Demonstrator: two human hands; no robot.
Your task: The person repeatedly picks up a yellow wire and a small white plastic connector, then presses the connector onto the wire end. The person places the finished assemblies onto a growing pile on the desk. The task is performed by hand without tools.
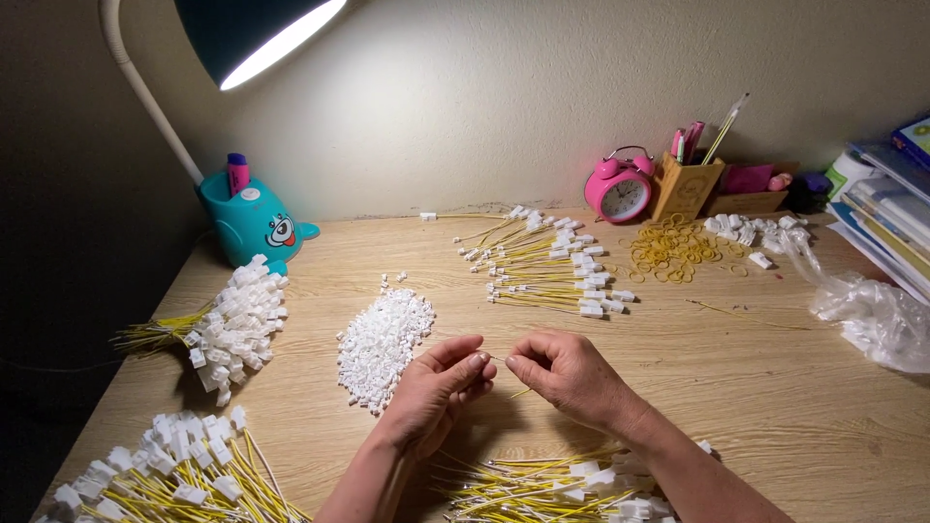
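Note:
My left hand (431,392) and my right hand (572,376) meet over the middle of the wooden desk (756,387), fingertips almost touching. Between them they pinch a thin yellow wire (518,393); whether a small white connector sits at the left fingertips is too small to tell. A heap of small white plastic connectors (384,345) lies just left of my left hand. Under my wrists, near the desk's front edge, spreads a pile of yellow wires with white plugs (557,484).
Bundles of wires with white plugs lie at far left (232,324), front left (170,475) and centre back (547,261). Yellow rubber bands (673,250), a pink alarm clock (620,189), a wooden pen holder (686,184), a teal desk lamp base (257,223), a clear plastic bag (867,310) and stacked books (886,213) ring the back and right.

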